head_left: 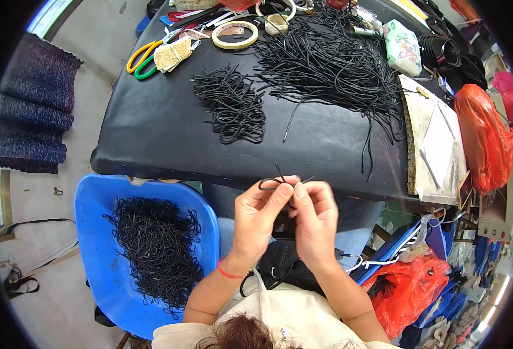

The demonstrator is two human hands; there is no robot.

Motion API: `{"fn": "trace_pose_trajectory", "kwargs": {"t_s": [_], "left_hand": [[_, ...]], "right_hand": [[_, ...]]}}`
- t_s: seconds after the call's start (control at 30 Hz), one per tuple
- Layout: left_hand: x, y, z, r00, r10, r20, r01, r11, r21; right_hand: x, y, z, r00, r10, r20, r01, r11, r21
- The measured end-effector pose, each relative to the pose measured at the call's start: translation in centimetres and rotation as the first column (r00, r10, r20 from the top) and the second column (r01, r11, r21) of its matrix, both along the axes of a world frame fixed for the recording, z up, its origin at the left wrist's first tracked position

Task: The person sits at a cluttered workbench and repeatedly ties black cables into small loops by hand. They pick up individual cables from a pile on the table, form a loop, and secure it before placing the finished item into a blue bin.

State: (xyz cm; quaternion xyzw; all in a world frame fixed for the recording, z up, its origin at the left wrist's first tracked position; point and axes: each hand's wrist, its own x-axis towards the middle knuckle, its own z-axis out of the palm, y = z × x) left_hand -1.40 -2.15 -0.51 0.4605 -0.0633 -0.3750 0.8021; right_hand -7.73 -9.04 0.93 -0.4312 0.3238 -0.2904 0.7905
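Packages: 1 soft white packet with a floral print [402, 46] lies at the far right of the black table [151, 134]. 1 orange plastic bag [484, 136] stands at the right table edge, and 1 red plastic bag [410, 294] lies on the floor at lower right. A pale board with a white sheet [437, 145] rests on the table between the cords and the orange bag.

Work item: 1 short black cord loop [271, 182] is held just in front of the near table edge, above the lap. The left hand [259, 218] pinches the loop between thumb and forefinger, fingers closed on it. The right hand [313, 218] meets it from the right, fingertips closed on the same cord where its 2 loose ends stick up. Both hands touch each other at the fingertips.

Surroundings: 1 large heap of straight black cords [332, 64] covers the far centre of the table. 1 smaller pile of looped cords [233, 104] lies to its left, well apart from the hands. A roll of tape [235, 35] and scissors with yellow and green handles [143, 58] lie at the far left. 1 blue tub [93, 203] holding many finished black loops stands on the floor just left of the left forearm. Nothing lies between the hands and the table edge.
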Motion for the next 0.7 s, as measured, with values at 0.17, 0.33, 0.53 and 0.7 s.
{"fn": "trace_pose_trajectory", "kwargs": {"t_s": [0.17, 0.33, 0.53, 0.7], "left_hand": [[1.8, 1.1, 1.0, 0.957, -0.289, 0.025, 0.286, 0.955, 0.079], [1.3, 1.0, 1.5, 0.969, -0.245, 0.013, 0.245, 0.969, 0.034], [0.8, 1.3, 1.3, 0.96, -0.278, -0.024, 0.278, 0.96, 0.014], [0.4, 0.3, 0.5, 0.993, -0.046, -0.106, 0.04, 0.997, -0.059]], "right_hand": [[-0.2, -3.0, 0.9, 0.96, 0.215, -0.182, -0.259, 0.926, -0.275], [0.2, -2.9, 0.9, 0.947, 0.319, -0.021, -0.315, 0.941, 0.122], [-0.2, -3.3, 0.7, 0.937, 0.346, 0.037, -0.34, 0.887, 0.314], [1.3, -2.5, 2.4, 0.995, 0.1, -0.015, -0.093, 0.966, 0.24]]}}
